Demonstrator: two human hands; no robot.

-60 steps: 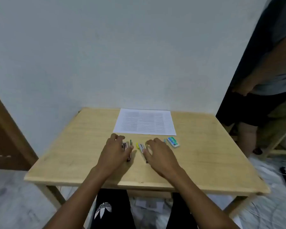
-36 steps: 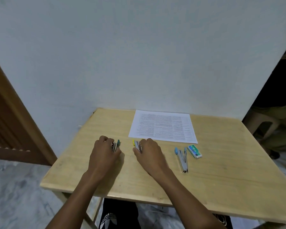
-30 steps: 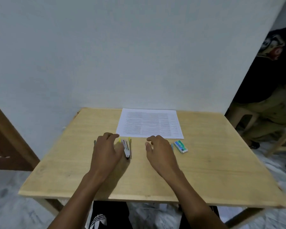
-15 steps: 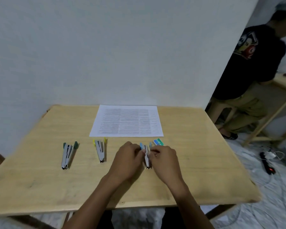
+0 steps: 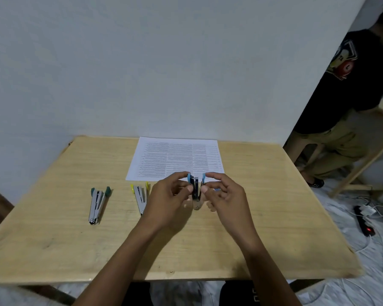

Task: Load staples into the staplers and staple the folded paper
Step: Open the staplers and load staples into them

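Near the middle of the surface [image 5: 263, 228], the left hand [image 5: 167, 200] and right hand [image 5: 227, 198] held the blue stapler [image 5: 196, 188] spread open, fingers [image 5: 181, 176] grasping its two halves. Judging by that pinch, the sprung halves could slip and snap shut.

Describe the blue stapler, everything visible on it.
The blue stapler is small, with a metal body and light blue plastic end caps. It is swung open into a V, blue tips pointing away from the wearer, hinge end low near the table. The left hand pinches its left arm, the right hand its right arm. The dark staple channel shows between them; whether it holds staples is unclear.
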